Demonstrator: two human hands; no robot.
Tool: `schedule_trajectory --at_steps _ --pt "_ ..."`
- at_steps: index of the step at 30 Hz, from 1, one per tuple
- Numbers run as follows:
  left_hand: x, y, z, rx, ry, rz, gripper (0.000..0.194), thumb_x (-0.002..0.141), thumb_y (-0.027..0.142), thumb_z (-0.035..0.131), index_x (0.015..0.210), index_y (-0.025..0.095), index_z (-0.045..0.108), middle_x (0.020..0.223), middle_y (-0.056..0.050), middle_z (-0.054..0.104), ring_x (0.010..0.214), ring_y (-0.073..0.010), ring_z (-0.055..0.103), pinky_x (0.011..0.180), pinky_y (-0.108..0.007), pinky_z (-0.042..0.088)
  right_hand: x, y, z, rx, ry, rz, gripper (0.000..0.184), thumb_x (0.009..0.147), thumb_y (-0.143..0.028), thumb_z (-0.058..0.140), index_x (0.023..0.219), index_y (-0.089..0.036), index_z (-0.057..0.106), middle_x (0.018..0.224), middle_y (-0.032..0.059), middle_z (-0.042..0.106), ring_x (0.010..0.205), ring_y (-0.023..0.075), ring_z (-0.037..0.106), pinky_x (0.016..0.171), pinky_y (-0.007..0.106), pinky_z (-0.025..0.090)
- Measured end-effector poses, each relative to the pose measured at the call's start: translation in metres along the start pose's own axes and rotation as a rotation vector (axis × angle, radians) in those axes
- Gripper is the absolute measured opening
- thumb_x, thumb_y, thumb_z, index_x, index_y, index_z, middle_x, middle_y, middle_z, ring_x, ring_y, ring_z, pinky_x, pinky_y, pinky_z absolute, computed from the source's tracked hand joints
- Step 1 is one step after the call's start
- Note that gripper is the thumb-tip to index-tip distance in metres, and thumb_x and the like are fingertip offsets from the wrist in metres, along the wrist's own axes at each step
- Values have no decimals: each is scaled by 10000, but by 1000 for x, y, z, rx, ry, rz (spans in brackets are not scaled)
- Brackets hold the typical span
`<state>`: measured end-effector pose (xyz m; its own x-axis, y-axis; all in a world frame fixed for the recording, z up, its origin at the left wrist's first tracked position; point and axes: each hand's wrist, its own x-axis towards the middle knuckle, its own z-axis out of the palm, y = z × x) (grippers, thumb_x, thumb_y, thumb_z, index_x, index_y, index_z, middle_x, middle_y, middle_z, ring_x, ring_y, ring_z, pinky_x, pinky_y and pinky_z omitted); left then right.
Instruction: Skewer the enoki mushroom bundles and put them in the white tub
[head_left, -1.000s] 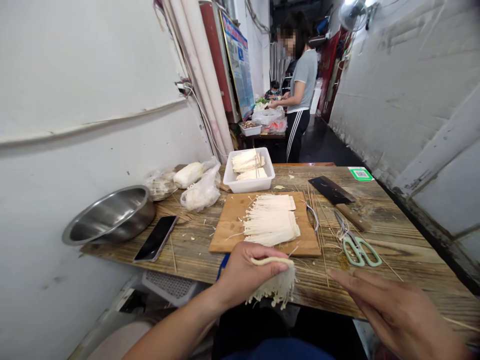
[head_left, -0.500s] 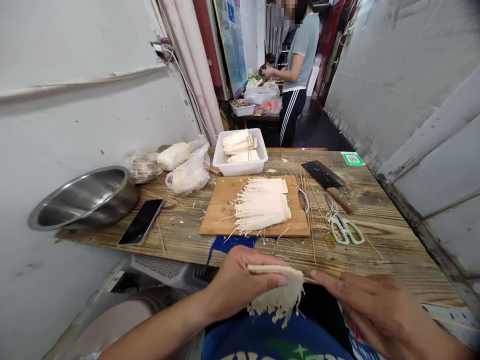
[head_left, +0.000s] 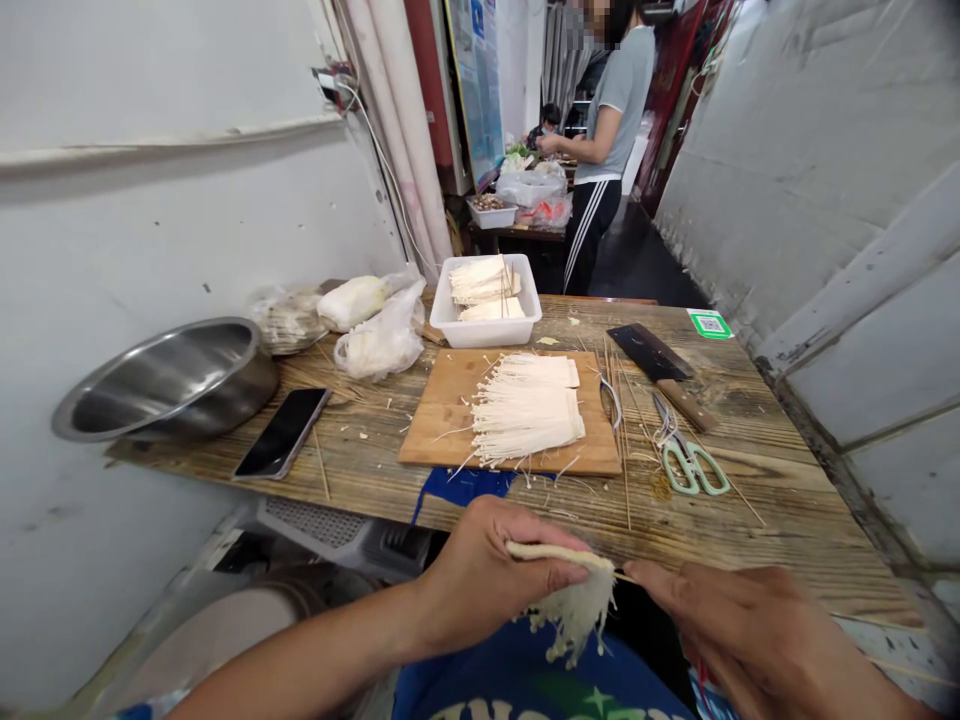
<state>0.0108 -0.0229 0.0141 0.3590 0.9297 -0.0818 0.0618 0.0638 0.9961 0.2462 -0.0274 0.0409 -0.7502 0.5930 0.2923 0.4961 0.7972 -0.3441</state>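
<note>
My left hand (head_left: 517,560) pinches a flat bunch of enoki mushrooms (head_left: 574,610) between thumb and fingers, cut base up and caps hanging down. My right hand (head_left: 739,610) is closed on a thin bamboo skewer (head_left: 624,577), which points left at the bunch's right edge. The skewer's tip meets that edge; how deep it goes I cannot tell. Beyond my hands, more enoki bunches (head_left: 529,415) lie on a wooden cutting board (head_left: 435,420). A white plastic tub (head_left: 487,333) behind it holds skewered enoki.
Right of the board lie loose skewers (head_left: 622,440), a cleaver (head_left: 649,355) and green-handled scissors (head_left: 694,467). On the left are a phone (head_left: 283,433), a steel basin (head_left: 172,380) and plastic bags (head_left: 382,335). A person (head_left: 611,120) stands at a farther table.
My right hand has come slightly nearer the enoki bunch, and the skewer now shows between them. My left hand has shifted a little right and down with the bunch.
</note>
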Motion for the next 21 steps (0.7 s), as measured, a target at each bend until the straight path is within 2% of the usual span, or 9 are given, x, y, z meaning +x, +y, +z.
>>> schedule_trajectory --at_steps 3,12,14,17,19,21 --pt "0 -1 0 -5 4 -19 182 708 311 719 805 165 768 722 -73 739 575 -136 621 519 -211 446 0 0 3 63 -82 18 453 882 -92 389 1314 -213 453 832 39 686 675 147 657 602 231 537" --pt "6 1 3 -40 33 -70 183 668 296 736 782 156 765 751 -70 745 618 -140 636 561 -209 468 1 1 10 125 -52 46 481 906 -75 360 1349 -259 398 905 34 687 727 126 666 620 208 515" --pt "8 1 1 -54 16 -99 198 662 299 741 804 163 764 755 -61 746 626 -140 640 566 -208 473 3 1 9 152 -44 54 473 916 -84 364 1354 -259 396 838 21 688 616 105 649 577 191 506" --pt "10 3 -5 -52 -10 -120 290 614 262 775 893 186 754 835 -47 749 695 -149 653 620 -218 491 4 4 7 209 -38 82 457 933 -106 368 1352 -284 408 728 -17 665 399 63 539 462 165 467" --pt "10 6 -9 -15 -3 -100 311 612 242 776 917 189 750 857 -47 747 711 -146 648 630 -214 487 4 6 5 232 -25 97 450 939 -117 359 1344 -303 423 770 -13 671 364 55 511 475 175 483" --pt "10 8 -11 17 -6 -65 254 653 261 751 895 183 757 797 -50 746 639 -124 624 573 -196 461 4 7 2 234 -20 109 442 941 -127 359 1332 -316 439 809 -8 677 368 58 520 540 199 518"
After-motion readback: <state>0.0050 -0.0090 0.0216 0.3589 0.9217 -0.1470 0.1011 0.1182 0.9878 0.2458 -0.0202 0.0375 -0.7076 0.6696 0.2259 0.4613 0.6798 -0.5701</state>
